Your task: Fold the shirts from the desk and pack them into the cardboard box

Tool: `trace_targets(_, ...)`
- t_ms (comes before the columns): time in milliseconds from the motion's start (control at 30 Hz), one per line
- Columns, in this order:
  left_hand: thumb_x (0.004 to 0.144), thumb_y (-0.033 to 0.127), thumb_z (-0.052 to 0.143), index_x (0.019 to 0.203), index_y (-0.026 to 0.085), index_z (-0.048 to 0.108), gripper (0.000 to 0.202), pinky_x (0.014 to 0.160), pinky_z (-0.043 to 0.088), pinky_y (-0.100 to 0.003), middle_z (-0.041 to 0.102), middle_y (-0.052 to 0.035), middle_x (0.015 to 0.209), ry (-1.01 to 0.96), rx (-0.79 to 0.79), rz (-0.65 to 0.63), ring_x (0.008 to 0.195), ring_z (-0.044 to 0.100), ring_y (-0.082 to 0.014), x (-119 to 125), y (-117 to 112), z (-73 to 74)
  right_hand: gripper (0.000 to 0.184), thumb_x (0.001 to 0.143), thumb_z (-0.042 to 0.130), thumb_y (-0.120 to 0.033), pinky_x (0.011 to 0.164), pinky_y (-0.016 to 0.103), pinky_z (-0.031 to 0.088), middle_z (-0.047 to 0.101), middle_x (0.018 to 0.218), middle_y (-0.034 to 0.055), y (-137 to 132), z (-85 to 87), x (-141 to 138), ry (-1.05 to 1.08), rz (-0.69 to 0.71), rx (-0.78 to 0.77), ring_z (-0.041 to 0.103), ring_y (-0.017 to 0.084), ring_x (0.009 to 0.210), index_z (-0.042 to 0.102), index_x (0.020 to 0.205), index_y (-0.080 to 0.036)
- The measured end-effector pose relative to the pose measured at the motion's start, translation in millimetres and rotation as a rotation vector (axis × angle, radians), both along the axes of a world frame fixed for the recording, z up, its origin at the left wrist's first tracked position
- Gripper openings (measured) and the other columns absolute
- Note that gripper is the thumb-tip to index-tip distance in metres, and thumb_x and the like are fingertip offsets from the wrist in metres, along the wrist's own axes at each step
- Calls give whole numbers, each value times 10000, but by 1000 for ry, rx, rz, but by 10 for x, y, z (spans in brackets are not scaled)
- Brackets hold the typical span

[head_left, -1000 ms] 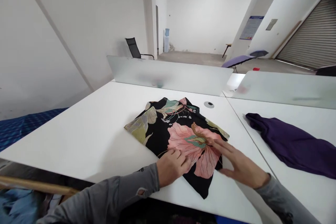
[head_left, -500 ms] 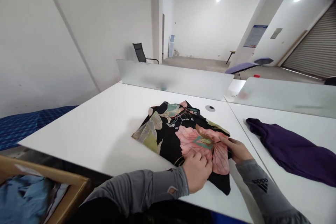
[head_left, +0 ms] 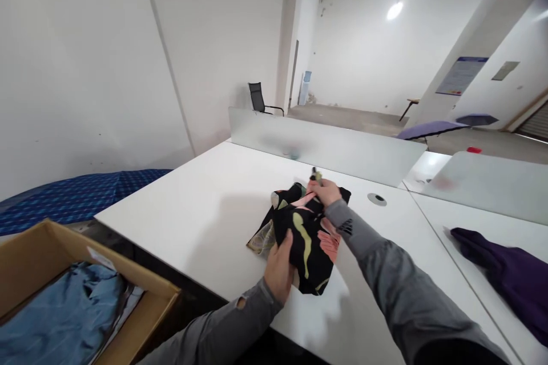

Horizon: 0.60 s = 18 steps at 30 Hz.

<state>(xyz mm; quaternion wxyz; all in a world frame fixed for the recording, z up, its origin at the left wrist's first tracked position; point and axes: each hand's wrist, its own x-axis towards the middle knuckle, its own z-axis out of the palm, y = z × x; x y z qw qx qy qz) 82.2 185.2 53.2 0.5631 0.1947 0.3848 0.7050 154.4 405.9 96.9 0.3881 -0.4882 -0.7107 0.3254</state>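
Note:
A black floral cloth (head_left: 302, 245) with pink and yellow-green patterns is bunched and partly lifted over the white table. My left hand (head_left: 279, 271) grips its near left edge, thumb on top and the other fingers hidden underneath. Farther away, my right hand (head_left: 326, 193) is closed around a gathered part of the cloth, with a small bit sticking up past the fist. The far left portion of the cloth still lies on the tabletop. Both forearms wear grey sleeves.
A cardboard box (head_left: 145, 271) holding blue fabric (head_left: 64, 313) stands at the lower left. Purple cloth (head_left: 509, 279) lies on the right-hand table. Frosted dividers (head_left: 325, 140) line the back edge, near a round cable grommet (head_left: 377, 199). A blue checked umbrella (head_left: 98, 194) sits at left.
The floral cloth went from spread flat to folded over and partly raised. My right hand moved away from me and leftward with a gathered part. The view swung left.

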Motion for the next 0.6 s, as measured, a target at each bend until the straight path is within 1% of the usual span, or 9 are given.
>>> trace_targets(67,889,395,602,1269,187,572,434,932,550,-371,658,-111,1226,-105,-63,65,1095,649,-235,-213,-52,-127,251,739,658,-358,611,297,511,639,588,28,-18,-166,-322,-130,36,12,624,191,615,705,834,-130)
trace_targets(133,872,316,638,1251,168,568,413,875,575,-355,672,-121,1190,-182,-130,100,1023,678,-226,-383,-97,-225,330,817,591,-378,708,336,531,700,747,71,-48,-308,-453,-206,70,42,658,216,732,703,999,-127)
trace_targets(200,895,268,609,1242,158,556,367,829,588,-334,680,-127,1164,-184,-176,106,958,697,-210,-494,-121,-268,391,866,542,-381,897,386,498,703,1055,112,-59,-397,-408,-261,105,113,638,249,1000,659,1165,-158)
trace_targets(267,925,252,561,1223,148,547,316,775,597,-321,691,-131,1119,-163,-217,113,874,711,-195,-548,-119,-259,442,886,533,-406,1053,447,390,577,1341,104,-49,-447,-259,-433,214,237,488,279,1260,605,1278,-216)
trace_targets(367,951,246,502,1194,138,535,268,692,602,-314,708,-124,1026,-128,-256,120,733,710,-175,-575,-99,-205,485,934,460,-454,1112,570,258,389,1523,47,-82,-525,-26,-829,362,361,288,313,1407,500,1395,-306)
trace_targets(400,952,241,492,1190,142,531,260,674,600,-312,712,-117,1002,-115,-259,122,705,706,-170,-586,-100,-191,494,953,420,-460,1106,600,240,353,1545,36,-129,-562,27,-922,361,361,259,321,1420,458,1426,-323)
trace_targets(467,942,236,495,1171,153,534,247,659,595,-308,715,-106,975,-80,-270,120,685,701,-169,-633,-132,-177,511,974,360,-469,1099,622,230,315,1564,31,-300,-653,87,-982,284,325,237,337,1426,403,1463,-327)
trace_targets(533,918,243,519,1133,154,554,236,665,591,-316,718,-103,959,-14,-297,104,706,703,-183,-726,-201,-185,536,974,339,-489,1089,636,236,313,1564,48,-559,-744,113,-975,191,299,243,371,1415,398,1471,-297)
trace_targets(600,885,264,550,1083,150,583,230,691,585,-337,719,-102,939,152,-315,85,763,703,-212,-861,-299,-206,553,960,361,-503,1080,655,238,342,1548,70,-856,-796,155,-919,128,281,258,403,1400,437,1451,-260)
